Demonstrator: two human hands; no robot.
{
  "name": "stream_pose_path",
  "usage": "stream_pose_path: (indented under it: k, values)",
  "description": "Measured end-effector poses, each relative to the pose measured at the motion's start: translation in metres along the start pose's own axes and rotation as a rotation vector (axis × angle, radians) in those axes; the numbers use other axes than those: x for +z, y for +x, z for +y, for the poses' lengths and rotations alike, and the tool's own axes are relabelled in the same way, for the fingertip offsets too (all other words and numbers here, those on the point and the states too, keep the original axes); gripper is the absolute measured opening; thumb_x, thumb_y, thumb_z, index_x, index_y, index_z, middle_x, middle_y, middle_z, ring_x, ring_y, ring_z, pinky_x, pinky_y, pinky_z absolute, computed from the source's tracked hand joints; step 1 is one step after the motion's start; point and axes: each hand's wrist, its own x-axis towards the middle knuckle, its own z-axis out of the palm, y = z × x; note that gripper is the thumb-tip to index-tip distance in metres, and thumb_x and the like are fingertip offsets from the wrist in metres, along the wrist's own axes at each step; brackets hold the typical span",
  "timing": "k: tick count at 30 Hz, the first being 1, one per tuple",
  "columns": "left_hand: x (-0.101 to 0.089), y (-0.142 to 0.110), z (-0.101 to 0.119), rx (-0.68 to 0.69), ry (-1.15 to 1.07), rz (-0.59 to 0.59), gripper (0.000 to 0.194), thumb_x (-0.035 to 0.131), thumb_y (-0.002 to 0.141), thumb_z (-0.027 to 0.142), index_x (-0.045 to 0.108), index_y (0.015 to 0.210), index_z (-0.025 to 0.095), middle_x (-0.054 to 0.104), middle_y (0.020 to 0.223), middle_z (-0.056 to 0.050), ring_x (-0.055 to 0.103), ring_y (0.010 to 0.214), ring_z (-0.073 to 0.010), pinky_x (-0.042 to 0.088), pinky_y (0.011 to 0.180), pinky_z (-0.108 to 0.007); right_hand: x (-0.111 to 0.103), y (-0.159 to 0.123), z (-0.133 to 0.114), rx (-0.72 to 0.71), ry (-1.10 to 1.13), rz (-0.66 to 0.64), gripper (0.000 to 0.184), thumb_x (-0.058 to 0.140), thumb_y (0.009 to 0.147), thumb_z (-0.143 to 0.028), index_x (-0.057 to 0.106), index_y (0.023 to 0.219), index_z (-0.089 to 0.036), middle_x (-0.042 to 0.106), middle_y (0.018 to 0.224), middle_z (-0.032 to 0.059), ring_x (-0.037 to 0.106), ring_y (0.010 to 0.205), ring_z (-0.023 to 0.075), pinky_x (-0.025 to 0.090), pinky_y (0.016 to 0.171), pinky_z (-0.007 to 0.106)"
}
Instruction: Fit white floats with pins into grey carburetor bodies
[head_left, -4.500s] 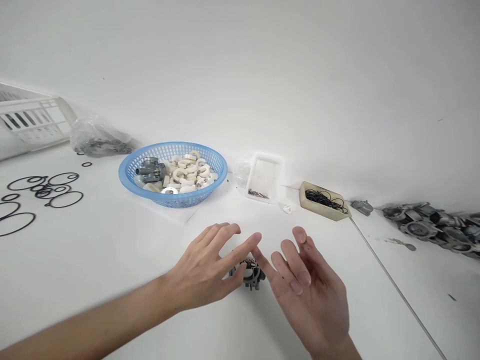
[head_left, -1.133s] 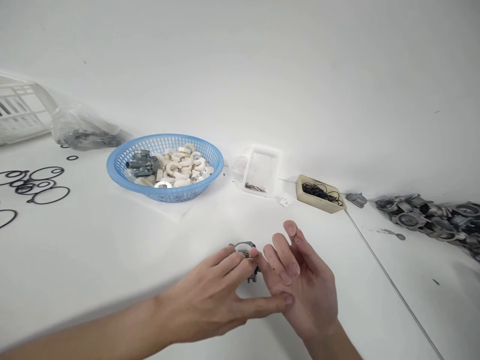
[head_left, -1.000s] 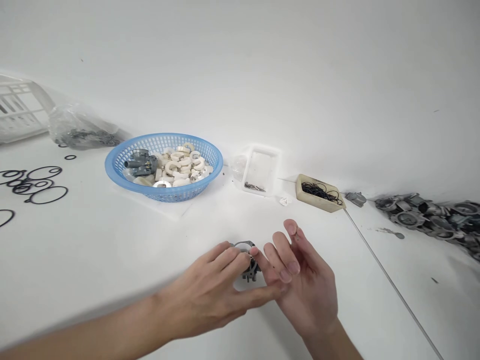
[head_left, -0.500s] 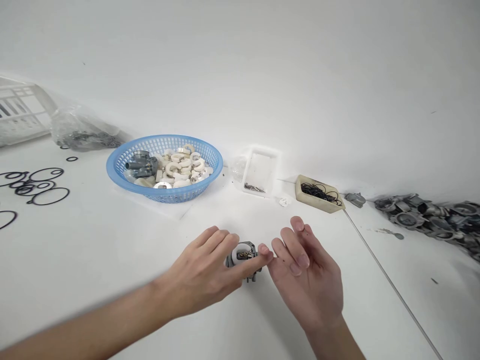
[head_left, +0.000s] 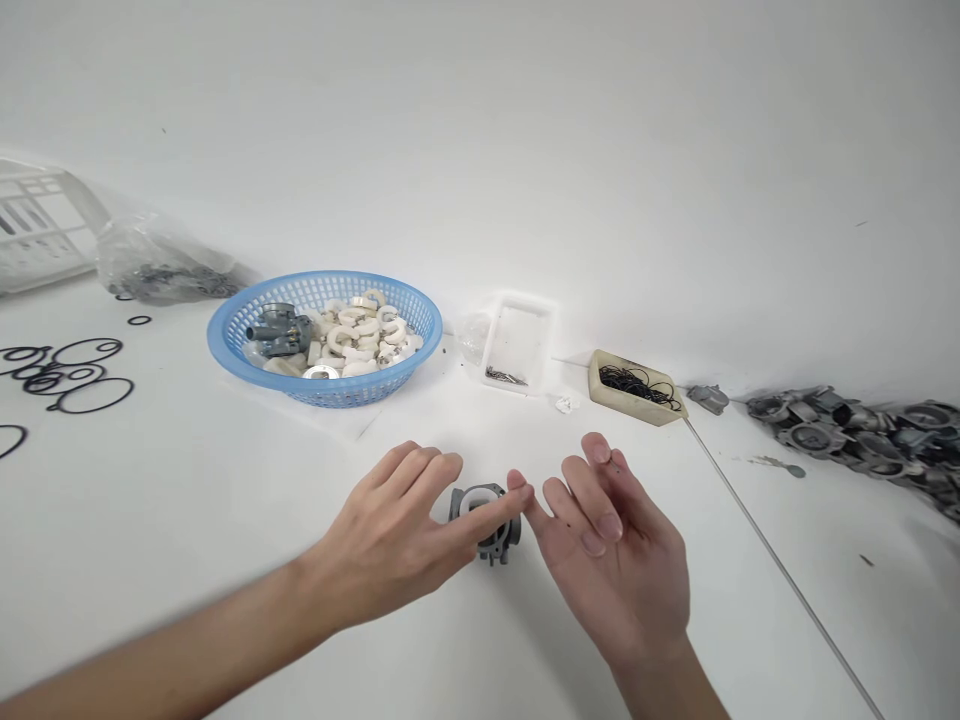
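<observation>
A grey carburetor body (head_left: 512,532) with a white float ring (head_left: 477,495) inside stands on the table, partly covered by my left thumb. My left hand (head_left: 390,540) is open above its left side, thumb stretched across the body and touching the tip of my right thumb. To the right, my right hand (head_left: 619,560) is turned palm up with its fingers curled. A tiny dark speck or part shows by its index fingertip, too small to name.
Behind stand a blue basket (head_left: 225,350) of white floats, a white tray (head_left: 544,340) with small metal pins, and a beige box (head_left: 596,385) of black rings. Carburetor parts (head_left: 847,435) are heaped at right. Black O-rings (head_left: 94,395) and a plastic bag (head_left: 150,255) lie left.
My left hand has shifted slightly left and up, with its thumb still across the carburetor. The right hand has hardly moved.
</observation>
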Motion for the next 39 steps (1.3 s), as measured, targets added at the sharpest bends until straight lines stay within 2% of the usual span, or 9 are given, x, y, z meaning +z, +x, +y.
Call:
stream_pose_path:
  k: [6,15,19,25,27,29,31,35,39]
  values:
    - [0.0,0.003,-0.002,-0.018,-0.001,0.053,0.063,0.07,0.086,0.01,0.059,0.145,0.028,0.053,0.1,-0.008,0.053,0.085,-0.025,0.052,0.078,-0.041,-0.001,0.001,0.0,0.001,-0.024,0.017,0.021,0.048,0.111,-0.029,0.065,0.099,-0.026,0.037,0.063,-0.008,0.033,0.057,0.0125,0.053,0.11,0.041]
    - [0.0,-0.001,-0.001,-0.005,-0.054,0.031,0.068,0.067,0.084,0.005,0.057,0.147,0.029,0.052,0.101,-0.007,0.051,0.083,-0.0233,0.051,0.076,-0.038,-0.001,0.001,0.003,0.023,-0.025,0.048,0.02,0.049,0.111,-0.029,0.063,0.098,-0.026,0.038,0.063,-0.0077,0.034,0.057,0.0129,0.057,0.1,0.037]
    - [-0.001,0.0,-0.003,0.003,-0.071,0.033,0.065,0.066,0.086,0.005,0.058,0.146,0.027,0.052,0.1,-0.007,0.052,0.083,-0.0235,0.052,0.076,-0.039,-0.003,0.001,0.004,0.03,-0.02,0.058,0.016,0.052,0.11,-0.028,0.063,0.098,-0.026,0.038,0.063,-0.0078,0.036,0.057,0.0122,0.058,0.097,0.036]
    - [-0.006,0.003,0.0,0.104,-0.118,0.045,0.049,0.06,0.094,0.006,0.065,0.139,0.024,0.055,0.096,-0.006,0.053,0.08,-0.0219,0.052,0.076,-0.039,-0.003,0.001,0.002,0.036,-0.033,0.066,0.012,0.063,0.107,-0.03,0.061,0.096,-0.026,0.034,0.062,-0.0098,0.038,0.056,0.0105,0.054,0.111,0.044]
    - [-0.008,0.003,0.001,0.134,-0.158,0.059,0.034,0.055,0.1,0.007,0.068,0.13,0.017,0.058,0.093,-0.006,0.054,0.08,-0.0213,0.052,0.078,-0.04,-0.002,0.002,0.001,0.027,-0.045,0.078,0.013,0.065,0.106,-0.032,0.061,0.095,-0.026,0.034,0.062,-0.0103,0.037,0.055,0.0098,0.053,0.112,0.042]
    - [-0.008,0.001,0.001,0.146,-0.227,0.08,0.022,0.048,0.108,0.014,0.07,0.109,0.012,0.06,0.089,-0.007,0.054,0.079,-0.0213,0.052,0.078,-0.04,-0.001,0.003,0.0,0.016,-0.056,0.087,0.012,0.066,0.105,-0.031,0.061,0.095,-0.026,0.037,0.062,-0.0101,0.038,0.055,0.0095,0.056,0.106,0.038]
    - [-0.007,0.0,0.0,0.126,-0.293,0.088,0.036,0.042,0.113,0.023,0.064,0.086,0.014,0.059,0.081,-0.007,0.052,0.075,-0.0209,0.05,0.075,-0.039,0.0,0.004,0.001,0.001,-0.082,0.106,0.011,0.065,0.105,-0.03,0.061,0.095,-0.027,0.04,0.062,-0.0092,0.04,0.056,0.01,0.058,0.095,0.033]
    - [-0.003,0.0,-0.006,0.082,-0.307,0.071,0.048,0.042,0.115,0.03,0.052,0.069,0.018,0.049,0.065,-0.001,0.04,0.064,-0.0175,0.04,0.062,-0.034,0.001,0.007,0.006,-0.086,-0.292,0.139,0.018,0.057,0.108,-0.035,0.062,0.092,-0.028,0.043,0.061,-0.0067,0.038,0.054,0.0137,0.058,0.075,0.033]
    - [-0.001,0.004,-0.014,0.042,-0.292,0.079,0.051,0.043,0.115,0.029,0.049,0.066,0.018,0.047,0.062,0.001,0.036,0.061,-0.0156,0.035,0.057,-0.031,0.009,0.006,0.007,-0.382,-0.882,0.086,0.018,0.058,0.108,-0.029,0.068,0.093,-0.03,0.054,0.068,-0.0009,0.046,0.061,0.0187,0.049,0.066,0.035]
